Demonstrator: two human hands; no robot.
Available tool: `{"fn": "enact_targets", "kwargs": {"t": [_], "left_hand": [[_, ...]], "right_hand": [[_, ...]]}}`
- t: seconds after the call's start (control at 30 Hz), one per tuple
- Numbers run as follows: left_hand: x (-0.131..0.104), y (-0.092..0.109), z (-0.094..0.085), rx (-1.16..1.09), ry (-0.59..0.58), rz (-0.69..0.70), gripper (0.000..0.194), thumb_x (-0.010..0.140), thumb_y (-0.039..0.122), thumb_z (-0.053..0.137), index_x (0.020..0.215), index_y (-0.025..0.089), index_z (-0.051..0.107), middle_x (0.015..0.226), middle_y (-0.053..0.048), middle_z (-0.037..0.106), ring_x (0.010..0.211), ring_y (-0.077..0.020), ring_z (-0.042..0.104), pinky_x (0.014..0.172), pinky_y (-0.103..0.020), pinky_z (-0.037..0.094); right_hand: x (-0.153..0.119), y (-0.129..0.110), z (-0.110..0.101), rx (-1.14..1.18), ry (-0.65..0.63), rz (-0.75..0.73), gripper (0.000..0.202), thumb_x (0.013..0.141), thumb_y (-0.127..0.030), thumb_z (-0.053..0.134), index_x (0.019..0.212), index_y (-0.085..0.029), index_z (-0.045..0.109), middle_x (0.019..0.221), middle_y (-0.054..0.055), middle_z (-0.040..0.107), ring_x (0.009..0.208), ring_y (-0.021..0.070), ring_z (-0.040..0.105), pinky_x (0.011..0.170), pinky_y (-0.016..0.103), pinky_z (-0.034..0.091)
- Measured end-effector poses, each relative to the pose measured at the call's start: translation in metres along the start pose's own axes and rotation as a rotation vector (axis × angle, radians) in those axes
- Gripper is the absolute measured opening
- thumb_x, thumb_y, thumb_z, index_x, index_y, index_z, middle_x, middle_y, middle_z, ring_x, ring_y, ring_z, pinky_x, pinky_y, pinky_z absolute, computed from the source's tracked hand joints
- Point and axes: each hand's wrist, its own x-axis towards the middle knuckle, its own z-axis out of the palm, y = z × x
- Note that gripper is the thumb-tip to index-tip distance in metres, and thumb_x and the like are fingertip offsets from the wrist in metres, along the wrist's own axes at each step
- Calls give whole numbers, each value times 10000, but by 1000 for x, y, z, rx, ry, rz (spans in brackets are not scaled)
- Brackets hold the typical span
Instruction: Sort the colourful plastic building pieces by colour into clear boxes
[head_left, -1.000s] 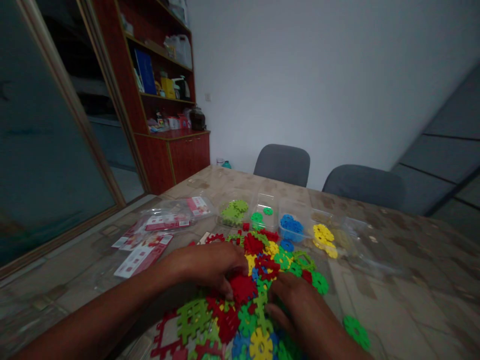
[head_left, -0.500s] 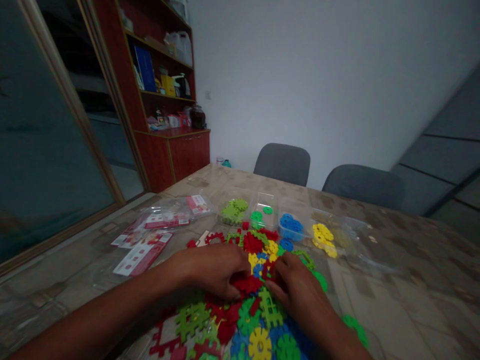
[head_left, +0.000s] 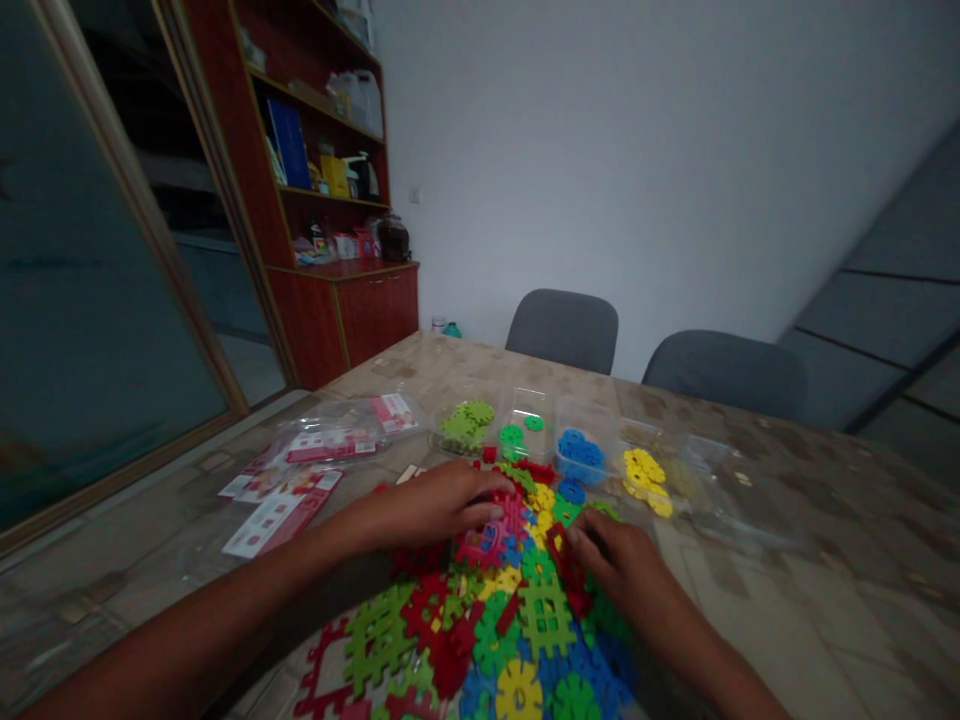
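A heap of interlocking plastic building pieces lies between my hands, in red, green, blue, yellow and pink. My left hand [head_left: 444, 503] is over the heap's far left part, fingers stretched out and slightly apart, beside a pink piece [head_left: 480, 545]. On the heap's right side, my right hand [head_left: 619, 555] pinches a red building piece [head_left: 557, 540] between thumb and fingers. Just below the hands lie a light-green lattice square [head_left: 546, 612] and a yellow notched disc [head_left: 519, 690]. Part of the heap is hidden under both hands.
Beyond the heap stand clear tubs holding light-green pieces [head_left: 466, 425], green discs [head_left: 512, 438], blue discs [head_left: 581, 455] and yellow discs [head_left: 645, 475]. Clear packaging with printed cards [head_left: 281, 510] lies at left. Two grey chairs [head_left: 562, 328] stand behind the table [head_left: 780, 600].
My left hand has lifted and shifted back and left, uncovering the pink piece. My right hand has moved right, with red pieces shifting beside it. The green disc at far right is out of sight.
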Motion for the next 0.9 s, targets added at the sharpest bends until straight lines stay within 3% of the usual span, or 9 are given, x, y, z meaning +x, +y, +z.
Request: {"fn": "enact_targets", "kwargs": {"t": [0.2, 0.37, 0.5, 0.67, 0.77, 0.9], "left_hand": [[4, -8, 15, -73, 105, -45, 253, 994, 381, 502, 1124, 229, 657, 925, -16, 709, 826, -188, 642, 728, -260, 441], [5, -5, 17, 11, 106, -63, 244, 988, 373, 515, 968, 208, 695, 831, -5, 707, 745, -170, 636, 662, -239, 404], [9, -1, 25, -51, 206, -84, 367, 1015, 355, 410, 806, 164, 644, 718, 4, 638, 678, -152, 583, 628, -225, 400], [12, 4, 44, 136, 120, -243, 262, 969, 363, 483, 904, 189, 667, 797, -49, 687, 736, -233, 642, 608, -269, 396], [8, 7, 37, 293, 93, -340, 288, 966, 410, 477, 1014, 210, 678, 835, -90, 708, 765, -299, 664, 614, -311, 410], [1, 0, 11, 286, 156, -296, 287, 991, 383, 439, 1023, 236, 682, 853, -65, 717, 779, -263, 667, 646, -297, 415]], "right_hand": [[0, 6, 0, -25, -13, 58, 259, 927, -406, 434, 891, -201, 589, 699, 17, 665, 634, 197, 612, 581, 278, 384], [1, 4, -1, -40, -13, 48, 219, 847, -296, 461, 955, -194, 622, 696, 17, 676, 625, 200, 617, 595, 284, 411], [2, 2, -5, 77, 34, 45, 306, 865, -373, 439, 996, -178, 634, 717, 31, 671, 633, 204, 612, 594, 294, 432], [2, 6, -7, 155, 90, 93, 348, 823, -438, 486, 1002, -175, 626, 741, 36, 651, 643, 206, 606, 579, 303, 445], [0, 4, -4, 286, 67, 143, 360, 799, -462, 523, 1022, -187, 589, 647, -18, 581, 558, 179, 581, 517, 280, 429], [0, -11, 11, 574, -46, 241, 485, 799, -541, 547, 1136, -195, 508, 559, -79, 524, 428, 143, 523, 429, 243, 401]]}}
